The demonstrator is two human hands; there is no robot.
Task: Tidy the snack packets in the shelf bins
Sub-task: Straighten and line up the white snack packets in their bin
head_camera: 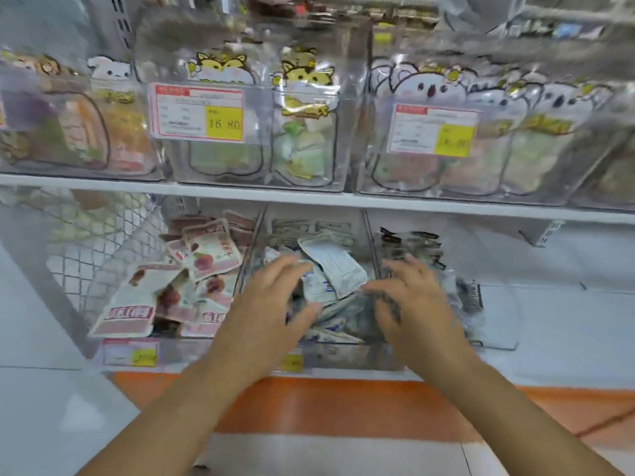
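Both my hands reach into the middle clear bin (pixel 257 235) on the lower shelf, which holds a loose heap of white and blue snack packets (pixel 335 269). My left hand (pixel 275 297) lies over the left side of the heap, fingers spread and slightly bent on the packets. On the right side my right hand (pixel 409 293) rests with fingers bent down among them. Motion blur hides whether either hand grips a packet. The left bin holds pink and white packets (pixel 202 259) in disorder. To the right sits a bin with dark packets (pixel 415 245).
The upper shelf (pixel 309 199) carries clear bins of animal-topped pouches (pixel 302 125) with price tags (pixel 197 113). A wire mesh panel (pixel 92 242) closes the lower left. White shelf surface (pixel 567 304) extends right of the bins. An orange floor stripe (pixel 326 407) runs below the shelf.
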